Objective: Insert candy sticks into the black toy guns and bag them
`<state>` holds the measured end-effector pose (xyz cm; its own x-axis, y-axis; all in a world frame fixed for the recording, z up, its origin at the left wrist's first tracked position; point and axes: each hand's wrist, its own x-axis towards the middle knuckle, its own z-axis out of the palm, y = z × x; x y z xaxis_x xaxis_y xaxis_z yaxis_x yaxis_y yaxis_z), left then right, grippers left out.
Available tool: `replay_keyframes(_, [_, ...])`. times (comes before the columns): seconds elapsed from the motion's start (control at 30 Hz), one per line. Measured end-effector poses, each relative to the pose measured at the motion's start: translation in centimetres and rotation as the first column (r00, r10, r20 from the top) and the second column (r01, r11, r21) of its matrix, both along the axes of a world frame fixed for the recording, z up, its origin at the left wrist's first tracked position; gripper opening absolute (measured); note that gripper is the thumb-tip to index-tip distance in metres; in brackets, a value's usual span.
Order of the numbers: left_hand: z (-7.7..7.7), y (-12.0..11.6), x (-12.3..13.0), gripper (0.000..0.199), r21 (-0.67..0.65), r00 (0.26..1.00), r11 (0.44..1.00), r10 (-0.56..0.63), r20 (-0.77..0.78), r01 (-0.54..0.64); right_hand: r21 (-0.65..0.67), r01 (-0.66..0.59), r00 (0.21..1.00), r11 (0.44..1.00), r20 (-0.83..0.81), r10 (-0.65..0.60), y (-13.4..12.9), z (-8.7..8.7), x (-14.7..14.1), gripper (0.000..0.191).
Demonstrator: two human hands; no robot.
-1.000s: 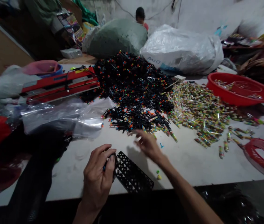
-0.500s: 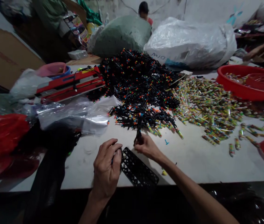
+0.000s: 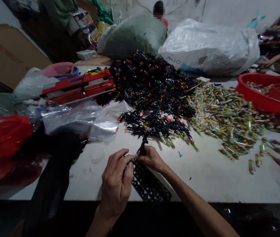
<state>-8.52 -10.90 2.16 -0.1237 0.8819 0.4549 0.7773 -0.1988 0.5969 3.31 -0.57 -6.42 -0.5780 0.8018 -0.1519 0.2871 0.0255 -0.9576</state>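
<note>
My left hand [image 3: 119, 172] is closed over the upper left end of a black perforated tray [image 3: 152, 184], which lies slanted at the table's front edge. Something blue shows between its thumb and fingers. Close beside it, my right hand [image 3: 151, 158] pinches a black toy gun-like piece [image 3: 143, 144] with a blue and orange tip, held upright at the tray's end. The fingertips of both hands nearly meet. Behind them spreads a big pile of black pieces [image 3: 152, 85] with coloured tips.
Candy-like tubes [image 3: 226, 115] are heaped on the right, near a red basin [image 3: 266, 95]. Clear plastic bags [image 3: 88, 121], a red bag [image 3: 4, 141] and red bars [image 3: 80, 85] lie left. Large sacks [image 3: 206, 49] stand behind; a person [image 3: 159, 11] is beyond.
My right hand has moved left and slightly down with the black piece, up to my left hand and the tray end. The whole view has shifted a little.
</note>
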Motion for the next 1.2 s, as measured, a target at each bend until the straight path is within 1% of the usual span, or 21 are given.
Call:
replay_keyframes(0.1, [0.1,0.0,-0.1,0.021,-0.001,1.0,1.0,-0.006,-0.007,0.006,-0.147,0.027,0.989,0.989,-0.138,-0.047,-0.4,-0.4,-0.3,0.014])
replay_keyframes(0.17, [0.1,-0.1,-0.1,0.021,0.0,1.0,1.0,-0.005,-0.008,0.005,-0.16,0.071,0.976,0.985,-0.191,-0.101,-0.5,-0.5,-0.2,0.014])
replay_keyframes(0.23, [0.2,-0.1,-0.1,0.021,-0.003,1.0,1.0,-0.005,-0.004,0.005,-0.148,0.147,0.969,0.978,-0.178,-0.172,-0.5,-0.4,0.0,0.017])
replay_keyframes(0.3, [0.2,-0.1,0.0,0.021,-0.01,1.0,1.0,-0.007,-0.001,0.007,-0.14,0.181,0.969,0.973,-0.146,-0.201,-0.5,-0.1,0.4,0.017])
replay_keyframes(0.43, [0.2,0.0,0.0,0.021,-0.02,1.0,1.0,0.001,-0.013,-0.001,-0.179,0.074,0.987,0.981,-0.125,-0.097,-0.3,0.4,0.6,0.013])
replay_keyframes(0.47, [0.1,0.1,0.0,0.021,-0.02,1.0,1.0,0.002,-0.017,-0.002,-0.165,0.048,0.991,0.985,-0.116,-0.067,-0.2,0.4,0.5,0.013])
replay_keyframes(0.5, [0.1,0.1,-0.1,0.021,-0.019,1.0,1.0,0.001,-0.021,-0.002,-0.124,0.031,0.995,0.992,-0.092,-0.042,-0.1,0.5,0.4,0.012])
replay_keyframes(0.57, [0.0,0.1,-0.1,0.021,-0.017,1.0,1.0,-0.001,-0.029,0.0,0.017,-0.003,1.0,1.0,-0.001,0.003,0.1,0.6,0.2,0.009])
replay_keyframes(0.63, [-0.1,0.0,-0.1,0.021,-0.011,0.999,1.0,0.0,-0.038,-0.001,0.15,-0.067,0.988,0.986,0.151,0.044,0.0,0.8,-0.2,0.007])
replay_keyframes(0.7, [-0.2,0.1,-0.1,0.026,0.012,0.998,1.0,-0.005,-0.066,0.006,0.245,-0.163,0.94,0.956,0.332,0.075,-0.6,1.0,-0.9,0.004])
replay_keyframes(0.77, [-0.2,0.3,-0.1,0.035,0.026,0.994,0.999,-0.033,-0.109,0.036,0.332,-0.259,0.877,0.907,0.475,0.076,-1.3,1.4,-1.7,0.011])
replay_keyframes(0.83, [-0.2,0.6,-0.3,0.041,0.027,0.987,0.997,-0.068,-0.143,0.072,0.37,-0.344,0.841,0.863,0.529,0.109,-1.4,2.0,-1.8,0.018])
replay_keyframes(0.87, [-0.2,0.8,-0.4,0.041,0.028,0.987,0.996,-0.074,-0.146,0.079,0.369,-0.368,0.844,0.854,0.518,0.139,-1.1,2.3,-1.4,0.02])
replay_keyframes(0.9, [-0.3,1.0,-0.5,0.04,0.038,0.988,0.996,-0.069,-0.14,0.075,0.367,-0.362,0.857,0.857,0.493,0.151,-0.4,2.7,-0.6,0.023])
replay_keyframes(0.93, [-0.4,1.2,-0.5,0.039,0.056,0.99,0.997,-0.054,-0.128,0.062,0.372,-0.322,0.869,0.871,0.48,0.117,0.5,3.1,0.6,0.025])
replay_keyframes(0.97, [-0.5,1.4,-0.4,0.037,0.075,0.993,0.996,-0.032,-0.112,0.04,0.387,-0.253,0.87,0.887,0.491,0.034,1.7,3.5,2.1,0.027])
replay_keyframes(1.0, [-0.5,1.6,-0.3,0.036,0.095,0.996,0.995,-0.008,-0.094,0.017,0.424,-0.153,0.845,0.893,0.525,-0.104,3.0,3.9,3.9,0.026])
replay_keyframes(1.03, [-0.6,1.8,-0.2,0.036,0.109,0.997,0.994,0.012,-0.081,-0.003,0.466,-0.063,0.751,0.883,0.604,-0.265,4.3,4.3,5.6,0.019])
replay_keyframes(1.07, [-0.6,2.0,0.1,0.035,0.114,0.997,0.993,0.028,-0.073,-0.02,0.473,-0.029,0.65,0.881,0.678,-0.343,5.5,4.5,7.3,0.015])
replay_keyframes(1.13, [-0.5,2.4,0.6,0.035,0.095,0.996,0.995,0.043,-0.072,-0.036,0.454,-0.02,0.585,0.891,0.728,-0.358,7.0,4.5,9.7,0.008])
replay_keyframes(1.2, [-0.3,2.6,1.0,0.035,0.064,0.996,0.997,0.035,-0.08,-0.03,0.437,-0.036,0.599,0.899,0.729,-0.331,7.2,4.0,10.8,0.006])
